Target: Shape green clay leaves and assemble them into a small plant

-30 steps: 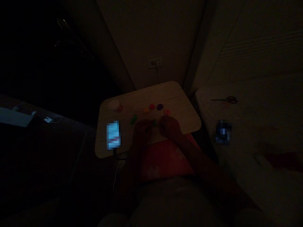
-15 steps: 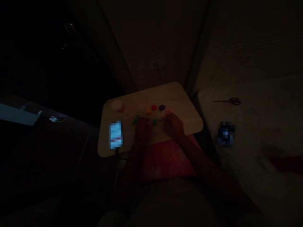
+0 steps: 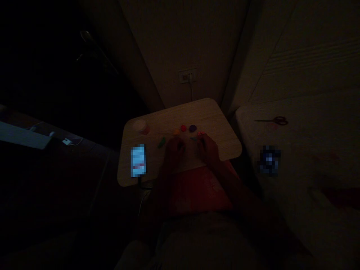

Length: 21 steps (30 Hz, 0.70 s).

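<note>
Fingers on the right hand are curled in close together, pinching what looks like a thin teal sliver that pokes out leftward from the tips. Left hand is bent over the tabletop with its fingers folded in, but it's so dark I honestly can't tell how tightly they're closed or if they've got hold of anything.

Colored bits sit around the hands: a green piece just left of the left hand, an orange lump right above it, then a red lump and a purple lump side by side farther back. A pinkish-red piece is right by the right fingertips, partly covered.

Over on the left there's a tub with a lit-up phone, screen pixelated, nearer the front edge. Scissors lie off to the right on another surface.
</note>
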### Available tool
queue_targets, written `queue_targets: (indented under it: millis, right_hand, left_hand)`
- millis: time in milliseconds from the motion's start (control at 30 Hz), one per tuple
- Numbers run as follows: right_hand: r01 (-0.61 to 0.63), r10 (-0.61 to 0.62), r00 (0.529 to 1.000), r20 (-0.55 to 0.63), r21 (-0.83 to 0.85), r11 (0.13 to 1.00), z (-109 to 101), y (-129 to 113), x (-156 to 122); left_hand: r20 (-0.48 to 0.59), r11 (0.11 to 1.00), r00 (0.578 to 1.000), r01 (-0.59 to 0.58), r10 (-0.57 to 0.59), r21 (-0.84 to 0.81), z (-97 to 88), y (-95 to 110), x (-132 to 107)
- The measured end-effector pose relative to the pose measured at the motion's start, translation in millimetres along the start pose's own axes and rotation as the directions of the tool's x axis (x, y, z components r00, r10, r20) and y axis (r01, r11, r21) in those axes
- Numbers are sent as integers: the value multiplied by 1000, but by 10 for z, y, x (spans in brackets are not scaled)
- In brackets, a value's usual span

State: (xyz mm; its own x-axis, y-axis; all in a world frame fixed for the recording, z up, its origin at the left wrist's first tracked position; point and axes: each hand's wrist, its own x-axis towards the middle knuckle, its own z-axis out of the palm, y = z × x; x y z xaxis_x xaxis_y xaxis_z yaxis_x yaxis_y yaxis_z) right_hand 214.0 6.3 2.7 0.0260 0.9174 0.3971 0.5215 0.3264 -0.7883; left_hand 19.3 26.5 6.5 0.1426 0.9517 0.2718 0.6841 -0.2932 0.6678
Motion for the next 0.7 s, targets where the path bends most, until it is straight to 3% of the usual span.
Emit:
queue_targets:
  millis: [67, 133, 233, 367, 500, 700]
  right_hand:
    - [-34, 34, 999, 8, 35, 999, -1, -8, -6]
    - [-65, 64, 998, 19, 80, 995, 7, 5, -8]
    - [-130, 114, 989, 99, 182, 975, 25, 49, 1]
    - [-169, 112, 974, 195, 309, 936, 21, 90, 31]
    - [-182, 113, 974, 196, 382, 906, -18, 87, 55]
    - [-213, 139, 971, 196, 438, 873, -44, 102, 69]
  left_hand:
    - [-18, 975, 994, 105, -111, -198, 9, 8, 7]
    - [-58, 894, 971, 191, -233, -406, 26, 39, 13]
    - [-118, 764, 919, 235, -375, -600, 71, 113, -1]
    - [-93, 655, 874, 283, -477, -701, 152, 204, -56]
    - [4, 548, 861, 327, -508, -770, 186, 248, -94]
    - [51, 582, 891, 337, -451, -740, 138, 260, -112]
